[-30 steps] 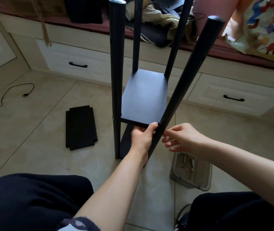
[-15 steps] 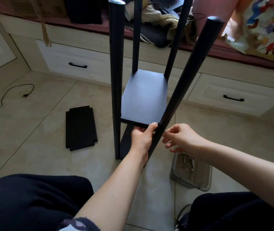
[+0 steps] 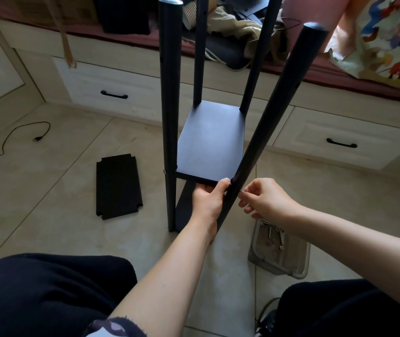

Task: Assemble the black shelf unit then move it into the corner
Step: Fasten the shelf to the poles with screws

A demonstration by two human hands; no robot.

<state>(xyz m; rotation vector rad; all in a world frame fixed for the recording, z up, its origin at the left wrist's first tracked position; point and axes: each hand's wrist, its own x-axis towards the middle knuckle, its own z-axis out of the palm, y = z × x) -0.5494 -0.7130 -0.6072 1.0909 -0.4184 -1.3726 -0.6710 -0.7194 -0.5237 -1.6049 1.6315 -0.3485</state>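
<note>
Head view, right hand (image 3: 265, 203) shifted closer to pole (image 3: 267, 127)

No readable text in view.
Checked the shelf unit (image 3: 209, 139), the loose black panel (image 3: 118, 186) on the floor, the drawer fronts (image 3: 111, 86) and the clear parts box (image 3: 280, 254): 0 labels, brands, numbers or signs legible. The patterned cloth (image 3: 388, 37) at top right carries coloured figures only, no lettering that can be made out.
</note>
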